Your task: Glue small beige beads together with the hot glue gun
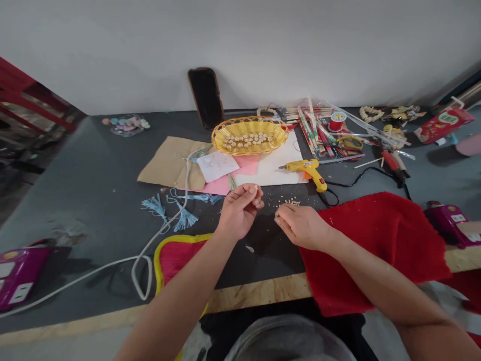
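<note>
My left hand [239, 210] is raised over the dark table, thumb and fingers pinched around a small pale bead-like piece [256, 187]. To its right my right hand [300, 226] is closed, fingertips pressed together and pointing down-left; what they hold, if anything, is hidden. Just beyond the right knuckles lies a loose pile of tiny pale pieces [291, 201]. A yellow wicker basket [218, 139] with several pale clustered pieces stands behind both hands. A yellow glue gun [314, 173] lies on its side beyond the right hand.
Blue tassels [186, 219] and a white cable [150, 248] lie left. Red cloth [383, 240] spreads under the right forearm. Behind stand a propped phone [206, 98], a red thread spool [337, 121] and a red drink carton [445, 123]. Red-handled pliers [393, 163] lie right.
</note>
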`<action>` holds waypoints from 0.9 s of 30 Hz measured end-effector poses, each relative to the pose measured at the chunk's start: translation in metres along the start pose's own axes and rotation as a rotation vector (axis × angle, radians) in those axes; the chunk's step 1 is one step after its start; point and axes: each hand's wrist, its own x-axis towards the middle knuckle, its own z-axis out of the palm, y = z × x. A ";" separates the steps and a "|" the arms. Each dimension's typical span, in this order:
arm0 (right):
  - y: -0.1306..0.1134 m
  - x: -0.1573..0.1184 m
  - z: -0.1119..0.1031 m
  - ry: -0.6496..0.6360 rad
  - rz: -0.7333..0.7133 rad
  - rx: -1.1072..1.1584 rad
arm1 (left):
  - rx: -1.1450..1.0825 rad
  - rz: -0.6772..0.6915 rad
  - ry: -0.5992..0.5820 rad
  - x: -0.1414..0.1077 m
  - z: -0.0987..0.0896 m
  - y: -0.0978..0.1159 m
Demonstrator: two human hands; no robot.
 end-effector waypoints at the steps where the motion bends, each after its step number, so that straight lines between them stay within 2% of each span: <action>1: -0.002 0.002 0.002 0.000 -0.031 -0.010 | -0.015 0.025 0.006 0.000 0.002 0.003; 7: -0.008 0.012 0.016 -0.082 -0.214 -0.149 | -0.057 0.094 0.017 -0.005 0.008 0.028; 11: -0.012 0.013 0.023 -0.112 -0.214 -0.258 | -0.049 0.102 0.019 -0.003 0.004 0.037; 14: -0.012 0.011 0.021 -0.114 -0.198 -0.309 | -0.111 0.029 0.035 0.004 0.001 0.032; 17: -0.004 0.005 0.005 -0.001 -0.099 -0.274 | -0.175 -0.040 0.058 0.012 -0.004 0.019; 20: 0.010 -0.009 -0.020 0.206 -0.025 -0.194 | -0.200 -0.086 0.007 0.015 -0.007 0.007; 22: 0.019 -0.023 -0.036 0.293 0.037 -0.136 | -0.182 -0.100 -0.023 0.014 -0.009 0.003; 27: 0.038 -0.059 -0.055 0.323 0.301 -0.033 | -0.126 -0.112 -0.118 0.011 -0.012 0.004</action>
